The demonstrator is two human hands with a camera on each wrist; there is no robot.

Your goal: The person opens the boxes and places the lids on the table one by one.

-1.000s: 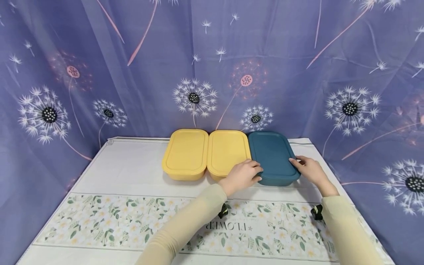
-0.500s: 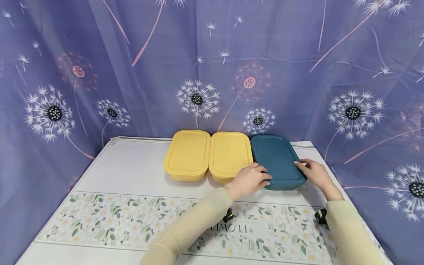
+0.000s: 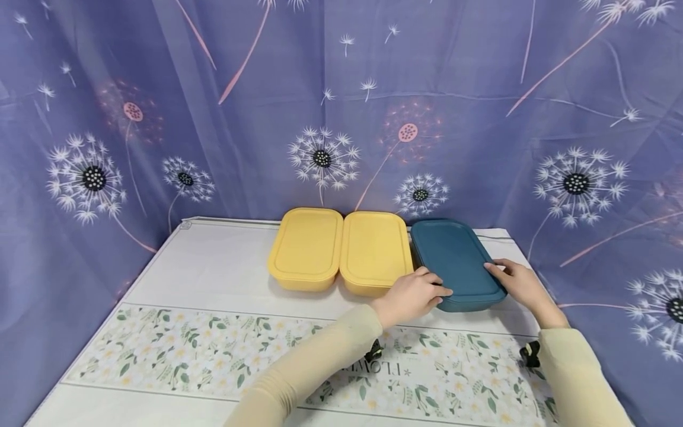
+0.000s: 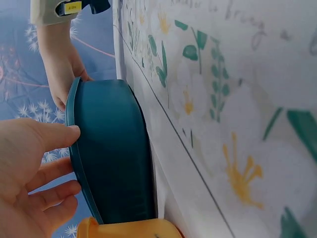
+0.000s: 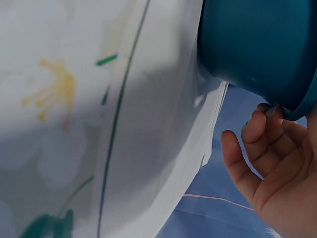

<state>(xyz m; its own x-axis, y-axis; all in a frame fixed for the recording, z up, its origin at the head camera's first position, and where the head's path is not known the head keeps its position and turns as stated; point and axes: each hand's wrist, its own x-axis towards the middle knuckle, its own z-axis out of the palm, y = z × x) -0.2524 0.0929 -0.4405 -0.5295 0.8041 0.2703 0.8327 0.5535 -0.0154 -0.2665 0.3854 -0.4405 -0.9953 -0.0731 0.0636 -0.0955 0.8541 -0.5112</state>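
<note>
A teal lidded food container point(image 3: 458, 261) lies slanted on the table, right of two yellow lidded containers. My left hand point(image 3: 412, 295) is at its front left corner; in the left wrist view the thumb point(image 4: 69, 135) lies against the rim, and the other fingers are bent beside the lid. Gripping the right edge, my right hand point(image 3: 520, 286) has its thumb on the lid and fingertips under the rim in the right wrist view. The near yellow container point(image 3: 376, 246) touches the far yellow container point(image 3: 305, 243), and a narrow gap separates it from the teal one.
A white cloth with a floral band point(image 3: 213, 347) covers the table point(image 3: 213, 267). Behind and on both sides hangs a purple dandelion-print curtain point(image 3: 256, 118). The table's right edge runs close to my right hand.
The teal container has slid to the right and toward me, turning slightly, with both hands moving along with it. A gap has opened beside the yellow container. The view has shifted a little.
</note>
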